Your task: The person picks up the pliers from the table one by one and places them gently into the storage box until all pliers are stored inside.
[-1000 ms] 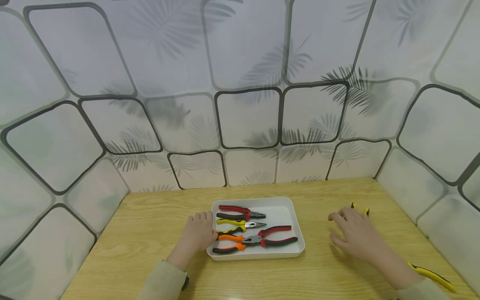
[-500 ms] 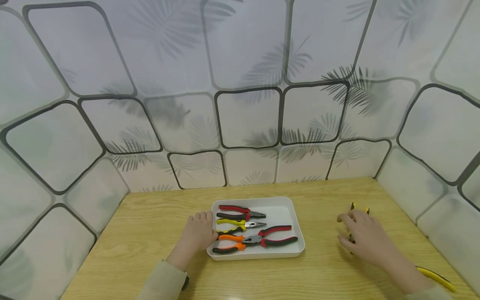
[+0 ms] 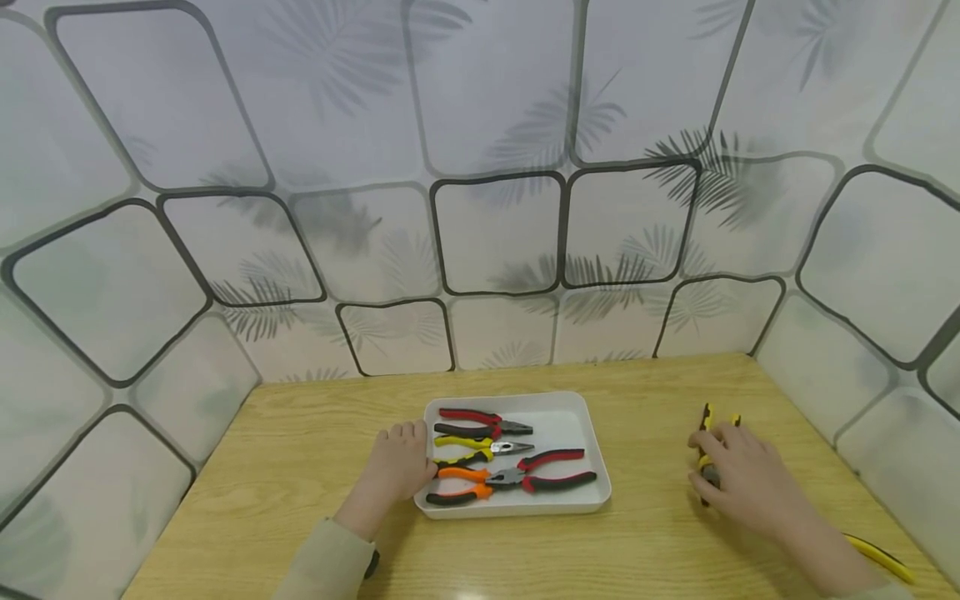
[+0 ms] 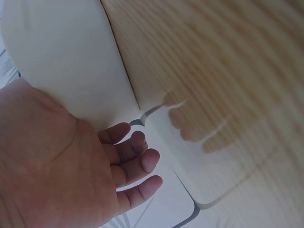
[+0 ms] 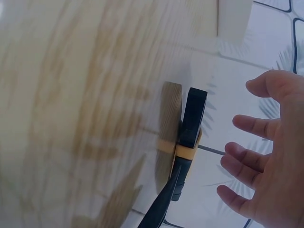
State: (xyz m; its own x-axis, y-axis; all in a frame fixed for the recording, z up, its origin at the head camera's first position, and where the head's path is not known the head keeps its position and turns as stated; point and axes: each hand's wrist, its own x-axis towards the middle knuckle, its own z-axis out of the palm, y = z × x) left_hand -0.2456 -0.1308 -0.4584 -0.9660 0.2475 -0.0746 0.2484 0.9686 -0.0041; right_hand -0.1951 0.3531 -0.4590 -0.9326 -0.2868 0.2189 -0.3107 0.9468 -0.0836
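My left hand rests against the left side of a white tray. In the left wrist view its palm is beside the tray's wall, with the fingers loosely bent. Several pliers lie inside: red-and-black pliers at the back, yellow-and-black pliers in the middle, and orange-handled pliers meeting another red-and-black pair in front. At the right, my right hand hovers over yellow-and-black pliers, partly hiding them. The right wrist view shows its fingers spread, apart from these pliers.
Another yellow handle lies at the lower right, partly behind the right forearm. The wooden table is enclosed at the back and sides by white patterned walls.
My right hand has moved right, over the yellow-and-black pliers, and more of them shows left of the fingers. The left hand and the tray hold their place.
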